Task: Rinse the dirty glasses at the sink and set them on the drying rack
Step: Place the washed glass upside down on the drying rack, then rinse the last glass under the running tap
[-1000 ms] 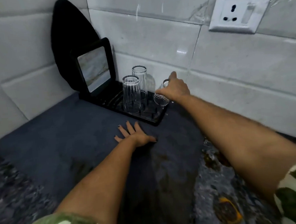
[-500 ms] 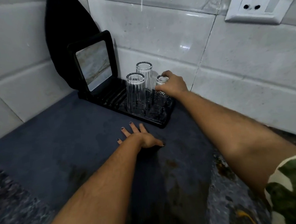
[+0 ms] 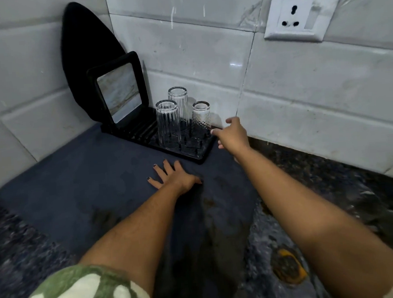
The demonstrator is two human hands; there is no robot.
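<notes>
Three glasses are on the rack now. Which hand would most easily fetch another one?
Probably the right hand: it hangs open and empty beside the drying rack, while the left hand rests flat on the dark mat.

At my eleven o'clock a black-framed mirror point(image 3: 119, 93) is leaning against a black oval board point(image 3: 85, 42); a white wall socket point(image 3: 302, 15) is sitting at one o'clock above the dark mat point(image 3: 76, 180).

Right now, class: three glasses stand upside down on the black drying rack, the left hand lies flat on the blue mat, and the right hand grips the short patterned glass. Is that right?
Not quite. The head view shows the right hand open beside the short patterned glass, not gripping it. The rest holds: three glasses upside down on the black drying rack, left hand flat on the blue mat.
</notes>
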